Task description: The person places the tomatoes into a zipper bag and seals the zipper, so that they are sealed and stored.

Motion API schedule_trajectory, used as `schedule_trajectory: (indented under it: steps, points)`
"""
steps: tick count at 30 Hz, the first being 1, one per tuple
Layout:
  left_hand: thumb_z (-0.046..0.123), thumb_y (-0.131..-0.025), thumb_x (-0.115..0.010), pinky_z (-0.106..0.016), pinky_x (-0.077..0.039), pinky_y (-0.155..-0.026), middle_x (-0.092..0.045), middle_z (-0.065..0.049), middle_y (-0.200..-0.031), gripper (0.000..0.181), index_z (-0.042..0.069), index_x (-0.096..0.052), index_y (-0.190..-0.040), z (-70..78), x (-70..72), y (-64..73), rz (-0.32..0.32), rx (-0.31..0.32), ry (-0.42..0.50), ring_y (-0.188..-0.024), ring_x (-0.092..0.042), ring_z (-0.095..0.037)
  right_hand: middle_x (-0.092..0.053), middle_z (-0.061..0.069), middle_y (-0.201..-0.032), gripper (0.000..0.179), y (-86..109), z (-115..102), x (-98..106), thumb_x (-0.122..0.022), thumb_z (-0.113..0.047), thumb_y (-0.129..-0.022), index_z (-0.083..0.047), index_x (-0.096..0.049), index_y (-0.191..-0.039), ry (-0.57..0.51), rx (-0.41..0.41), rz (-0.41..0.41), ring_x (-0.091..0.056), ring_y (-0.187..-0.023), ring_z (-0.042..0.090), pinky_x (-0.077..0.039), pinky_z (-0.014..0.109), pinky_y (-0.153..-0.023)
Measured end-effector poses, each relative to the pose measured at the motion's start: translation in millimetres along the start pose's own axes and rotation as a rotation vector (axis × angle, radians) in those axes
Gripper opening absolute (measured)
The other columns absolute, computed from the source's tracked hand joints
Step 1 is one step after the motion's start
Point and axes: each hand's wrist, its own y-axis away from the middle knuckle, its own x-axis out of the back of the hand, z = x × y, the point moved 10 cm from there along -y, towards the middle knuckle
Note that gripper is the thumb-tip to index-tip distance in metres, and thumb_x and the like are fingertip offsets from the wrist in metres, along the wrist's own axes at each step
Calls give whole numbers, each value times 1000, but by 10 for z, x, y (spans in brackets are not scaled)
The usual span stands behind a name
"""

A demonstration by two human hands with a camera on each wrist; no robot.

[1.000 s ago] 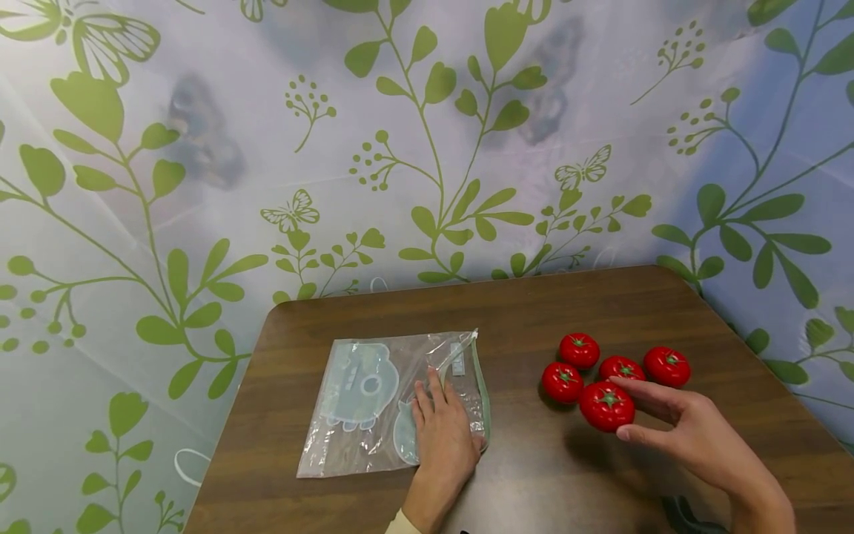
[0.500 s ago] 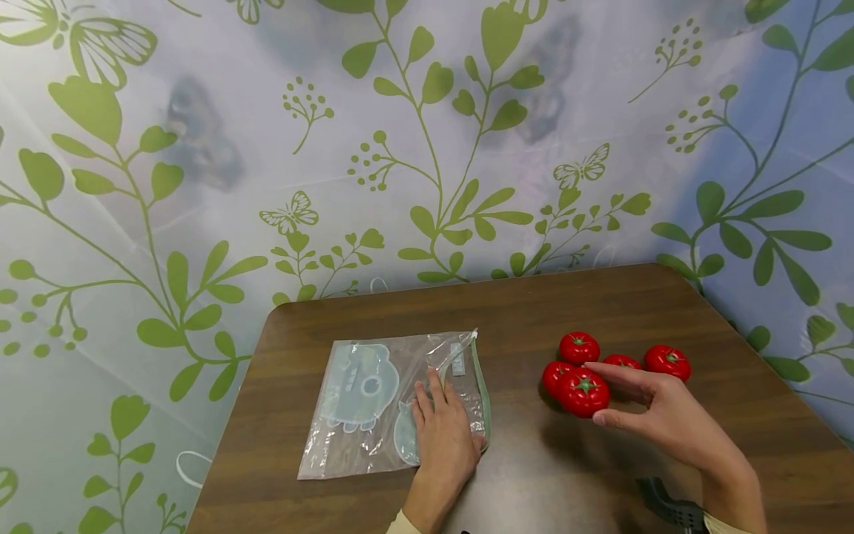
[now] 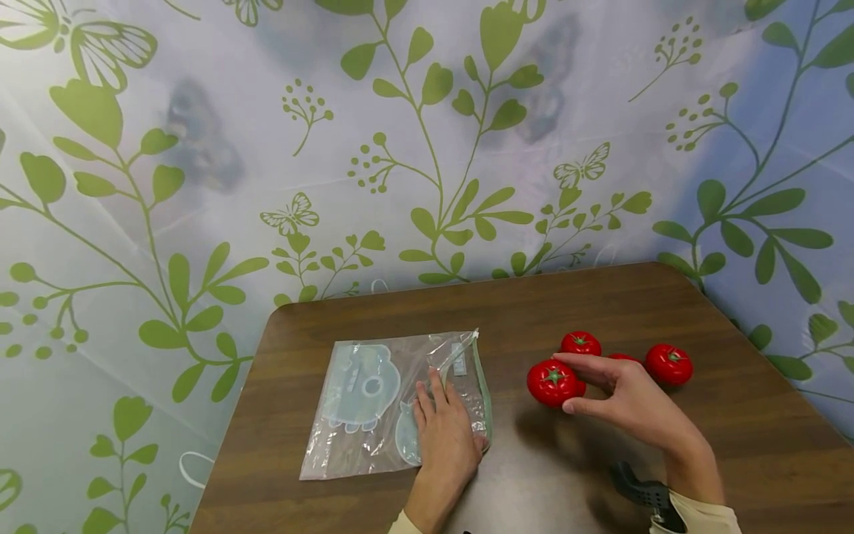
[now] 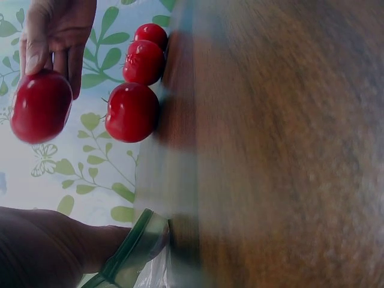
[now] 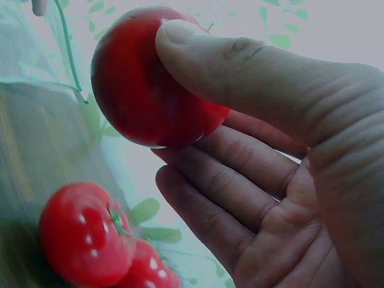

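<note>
My right hand (image 3: 630, 397) pinches a glossy red tomato (image 3: 555, 383) with a green stem star between thumb and fingers. The right wrist view has the thumb (image 5: 240, 72) across the held tomato (image 5: 138, 90). It hangs above the table, left of the other tomatoes; one of them (image 3: 580, 343) lies just behind, another (image 3: 669, 365) farther right, and a third (image 3: 623, 357) is mostly hidden by the hand. My left hand (image 3: 447, 437) rests with straight fingers on a clear zip bag (image 3: 320, 452) printed with pale blue shapes. Its green-edged opening (image 4: 133, 243) faces the tomatoes.
Under everything is a brown wooden table (image 3: 400, 311) with rounded back corners. A light curtain (image 3: 320, 222) with green leaves and butterflies hangs behind it. A dark strap mount (image 3: 643, 489) sits at the right wrist, and a white loop (image 3: 195, 469) shows beside the table's left edge.
My right hand has carried the tomato left, from in front of the group towards the bag; it now covers the leftmost tomato. The left hand and bag have stayed put.
</note>
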Motion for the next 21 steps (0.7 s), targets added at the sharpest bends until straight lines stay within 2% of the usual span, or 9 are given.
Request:
schedule_trajectory:
  steps: [7, 12, 21]
  points:
    - [35, -64, -107, -66, -41, -123, -39, -33, -169, 112, -10, -53, -150, 4, -15, -2, -3, 4, 2, -152, -43, -60, -72, 6, -147, 68, -141, -23, -168, -93, -38, -88, -25, -68, -150, -8, -6, -34, -74, -128, 29, -64, 46, -100]
    - [35, -64, -107, -66, -40, -124, -39, -33, -169, 111, -10, -54, -150, 2, -16, -6, -3, 9, 14, -152, -43, -60, -73, 2, -146, 67, -252, -26, -330, -93, -38, -88, -25, -68, -149, -41, -1, -63, -72, -130, 29, -63, 50, -102]
    - [34, -67, -105, -67, -38, -125, -38, -33, -170, 107, -11, -53, -150, -9, -34, -23, -20, 15, 23, -154, -41, -61, -71, 3, -148, 69, -405, -105, -587, -94, -32, -88, -18, -68, -150, -77, 53, -93, -73, -131, 28, -58, 58, -107]
